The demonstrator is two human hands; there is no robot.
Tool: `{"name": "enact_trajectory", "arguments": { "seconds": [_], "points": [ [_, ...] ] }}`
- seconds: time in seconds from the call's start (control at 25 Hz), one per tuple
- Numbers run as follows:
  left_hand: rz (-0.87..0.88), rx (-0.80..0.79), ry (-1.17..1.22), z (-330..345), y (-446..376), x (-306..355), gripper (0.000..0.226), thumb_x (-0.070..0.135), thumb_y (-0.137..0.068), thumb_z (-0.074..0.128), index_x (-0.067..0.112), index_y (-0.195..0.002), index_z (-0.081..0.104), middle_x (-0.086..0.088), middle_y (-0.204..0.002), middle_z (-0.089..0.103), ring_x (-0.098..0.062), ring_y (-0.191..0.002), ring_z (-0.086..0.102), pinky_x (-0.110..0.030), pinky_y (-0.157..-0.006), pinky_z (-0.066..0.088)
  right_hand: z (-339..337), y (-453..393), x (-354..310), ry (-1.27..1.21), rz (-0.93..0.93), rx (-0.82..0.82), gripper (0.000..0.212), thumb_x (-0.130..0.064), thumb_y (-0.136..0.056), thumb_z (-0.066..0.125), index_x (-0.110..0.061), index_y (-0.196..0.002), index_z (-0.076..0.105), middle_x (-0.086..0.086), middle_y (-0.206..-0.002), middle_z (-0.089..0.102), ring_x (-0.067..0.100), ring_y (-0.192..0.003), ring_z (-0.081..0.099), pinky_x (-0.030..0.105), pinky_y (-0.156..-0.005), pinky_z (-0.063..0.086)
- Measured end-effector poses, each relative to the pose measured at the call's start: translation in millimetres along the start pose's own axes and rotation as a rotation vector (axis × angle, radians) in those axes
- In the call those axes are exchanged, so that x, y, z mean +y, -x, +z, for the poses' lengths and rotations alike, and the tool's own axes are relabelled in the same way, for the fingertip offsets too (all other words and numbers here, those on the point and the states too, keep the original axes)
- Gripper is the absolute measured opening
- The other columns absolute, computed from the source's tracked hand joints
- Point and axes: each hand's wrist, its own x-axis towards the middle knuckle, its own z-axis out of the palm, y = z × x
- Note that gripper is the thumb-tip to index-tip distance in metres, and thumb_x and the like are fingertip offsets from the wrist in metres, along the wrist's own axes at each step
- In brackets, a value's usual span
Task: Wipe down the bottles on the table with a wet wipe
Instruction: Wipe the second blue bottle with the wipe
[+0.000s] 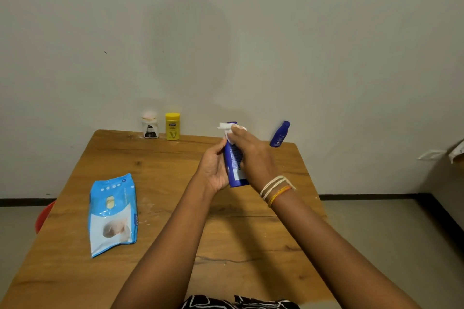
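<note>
Forearms out, my left hand (213, 170) grips the tall blue bottle (234, 165) while my right hand (253, 153) pinches the wet wipe (226, 128) around its cap; three bottles probably remain.

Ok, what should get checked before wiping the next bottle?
1. Left hand grips the big blue bottle: ok.
2. Right hand holds the wet wipe on its cap: ok.
3. Big bottle wiped all over: cannot tell.
4. Small blue bottle upright at the table's back edge: ok.
5. Yellow bottle and white jar upright: ok.
6. Wipes pack close by: ok.
</note>
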Motion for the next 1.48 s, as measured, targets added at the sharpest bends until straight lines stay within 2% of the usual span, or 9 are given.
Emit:
{"name": "enact_trajectory", "arguments": {
  "seconds": [0.12,0.32,0.56,0.76,0.96,1.16,1.32,1.4,1.48],
  "points": [
    [-0.002,0.04,-0.034,-4,2,6,0.054,0.026,-0.083,0.061,0.001,-0.13,0.051,-0.015,-0.098,0.065,-0.027,-0.088,0.065,-0.037,-0.072,0.058,16,38,-1,0.086,-0.124,0.047,0.044,0.001,-0.087,0.054,-0.005,-0.13,0.053,0.016,-0.137,0.051,0.029,-0.129,0.046,0.037,-0.104,0.041],
    [0.041,0.087,-0.144,-10,-1,12,0.035,0.027,-0.084,0.064,0.016,-0.117,0.058,-0.012,-0.089,0.066,-0.032,-0.076,0.067,-0.047,-0.083,0.05,26,111,7,0.097,-0.292,-0.001,0.048,0.009,-0.081,0.05,-0.007,-0.126,0.058,0.01,-0.134,0.055,0.021,-0.131,0.043,0.034,-0.1,0.047],
    [0.05,-0.018,-0.158,-3,-4,4,0.039,0.017,-0.086,0.062,0.014,-0.124,0.056,-0.013,-0.097,0.064,-0.026,-0.084,0.061,-0.042,-0.086,0.048,-15,32,18,-0.194,0.039,0.258,0.044,-0.004,-0.084,0.045,-0.003,-0.127,0.057,0.012,-0.127,0.061,0.015,-0.121,0.053,0.033,-0.1,0.047],
    [-0.017,-0.062,-0.064,-1,-4,2,0.041,0.015,-0.081,0.068,0.011,-0.12,0.054,-0.012,-0.103,0.063,-0.025,-0.097,0.061,-0.041,-0.1,0.045,-3,5,8,-0.33,0.093,0.067,0.055,-0.001,-0.086,0.059,-0.018,-0.137,0.047,0.004,-0.137,0.053,0.014,-0.123,0.051,0.021,-0.101,0.044],
    [0.053,0.008,-0.064,-7,-5,9,0.035,0.015,-0.079,0.071,0.019,-0.111,0.058,-0.011,-0.086,0.058,-0.025,-0.077,0.063,-0.04,-0.072,0.055,19,71,8,-0.454,0.172,0.09,0.063,0.005,-0.081,0.048,-0.024,-0.136,0.044,-0.004,-0.136,0.052,-0.004,-0.124,0.047,0.012,-0.099,0.041],
    [0.04,0.08,-0.273,-16,-10,8,0.062,0.021,-0.071,0.079,0.024,-0.127,0.053,-0.011,-0.094,0.068,-0.028,-0.085,0.068,-0.038,-0.073,0.056,2,97,27,-0.343,0.082,0.052,0.061,0.012,-0.078,0.048,-0.019,-0.13,0.053,-0.002,-0.129,0.059,0.004,-0.121,0.054,0.024,-0.097,0.049],
    [0.003,0.131,-0.352,-13,-14,-3,0.051,0.031,-0.079,0.073,0.024,-0.127,0.057,-0.007,-0.091,0.069,-0.02,-0.081,0.064,-0.037,-0.073,0.055,-16,27,28,-0.333,0.17,0.223,0.05,0.008,-0.082,0.046,-0.011,-0.127,0.057,0.002,-0.128,0.059,0.011,-0.121,0.053,0.015,-0.101,0.043],
    [-0.02,0.137,-0.308,-9,-17,-6,0.04,0.028,-0.089,0.063,0.019,-0.127,0.057,-0.01,-0.098,0.07,-0.024,-0.087,0.066,-0.04,-0.078,0.056,-14,5,23,-0.278,0.133,0.127,0.047,0.004,-0.084,0.049,-0.013,-0.128,0.057,0.003,-0.132,0.056,0.012,-0.124,0.05,0.017,-0.104,0.039],
    [-0.013,0.133,-0.23,-6,-17,-4,0.038,0.02,-0.092,0.057,0.014,-0.129,0.054,-0.015,-0.11,0.067,-0.027,-0.096,0.066,-0.043,-0.085,0.055,-4,4,19,-0.222,0.127,0.007,0.049,0.008,-0.085,0.052,-0.014,-0.129,0.056,0.007,-0.136,0.054,0.019,-0.128,0.048,0.031,-0.108,0.04]
  ]
}}
